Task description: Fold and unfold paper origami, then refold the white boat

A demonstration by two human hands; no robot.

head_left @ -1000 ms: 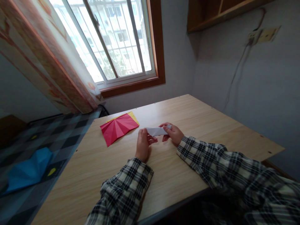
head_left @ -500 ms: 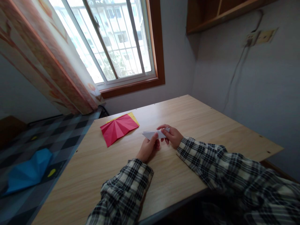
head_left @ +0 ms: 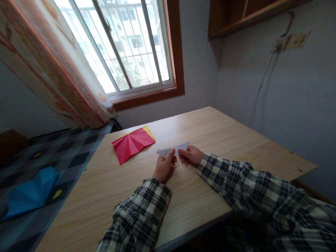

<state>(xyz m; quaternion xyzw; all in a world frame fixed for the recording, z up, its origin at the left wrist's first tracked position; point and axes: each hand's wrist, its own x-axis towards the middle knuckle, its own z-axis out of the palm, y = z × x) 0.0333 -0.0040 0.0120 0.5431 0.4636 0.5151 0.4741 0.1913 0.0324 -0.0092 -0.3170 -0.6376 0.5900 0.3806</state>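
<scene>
I see my left hand pinched on the near edge of a folded white paper, thumb on top and fingers curled underneath, so it is closed on the sheet. My right hand grips the same paper just beside the left, its fingers bent in tight around the lower edge. The paper is a long, flat strip with pointed ends, held between both hands a little above the table, its far end tilted up toward the window. Both of my forearms, in plaid sleeves, rest on the wooden top.

Farther out on the table, to the left of my hands and well apart from them, lies a creased red paper, spread flat, with a yellow sheet showing from under its far edge. Beyond the left edge of the table is a bed with a dark checked cover, and on it lies a crumpled blue paper. A patterned curtain hangs beside the window.
</scene>
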